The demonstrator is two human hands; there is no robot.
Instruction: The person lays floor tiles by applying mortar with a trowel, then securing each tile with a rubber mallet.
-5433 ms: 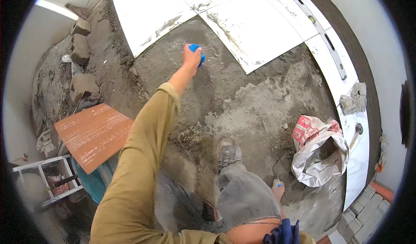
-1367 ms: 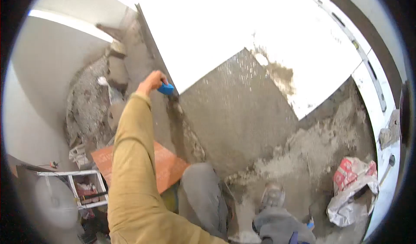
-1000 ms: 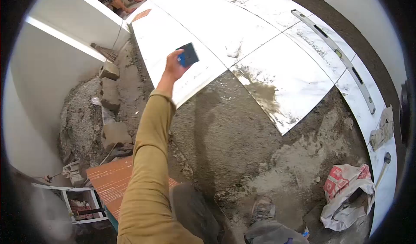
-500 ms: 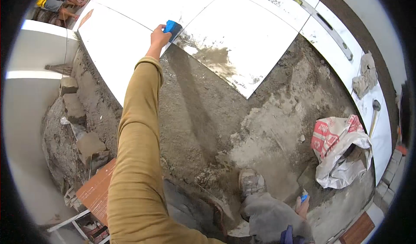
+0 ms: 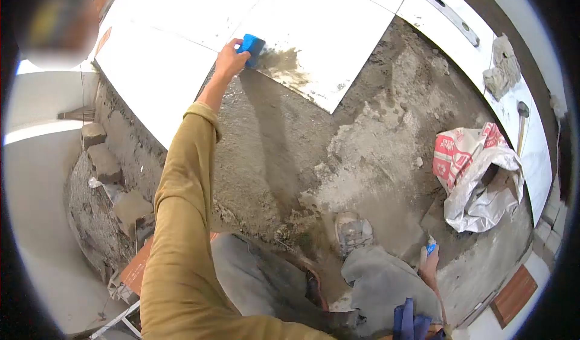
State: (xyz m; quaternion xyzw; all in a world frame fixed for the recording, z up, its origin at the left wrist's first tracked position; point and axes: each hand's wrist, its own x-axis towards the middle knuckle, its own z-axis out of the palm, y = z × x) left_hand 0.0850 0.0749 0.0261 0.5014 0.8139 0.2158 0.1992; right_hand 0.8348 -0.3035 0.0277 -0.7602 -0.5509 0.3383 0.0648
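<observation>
My left hand (image 5: 232, 61) is closed on a blue sponge (image 5: 252, 50). The sponge presses against a white floor tile (image 5: 338, 35), near its front left edge, beside a patch of wet grey-brown mortar smear (image 5: 284, 62). Low on the right, by my right knee, my right hand (image 5: 429, 263) is wrapped round the blue handle of a trowel (image 5: 431, 247); its blade is hard to make out against the grey ground. Bare mortar bed (image 5: 254, 153) lies between my body and the tile edge.
A red and white sack (image 5: 474, 177) stands at the right. Beyond it are a hammer (image 5: 522, 122), a rag (image 5: 502, 68) and a spirit level (image 5: 447, 11) on tiles. Broken blocks (image 5: 106, 162) line the left. A blurred person (image 5: 55, 26) is at upper left.
My left hand has moved the sponge rightward and nearer along the tile, onto the mortar smear. The view has shifted slightly. My right hand stays by the knee with the trowel.
</observation>
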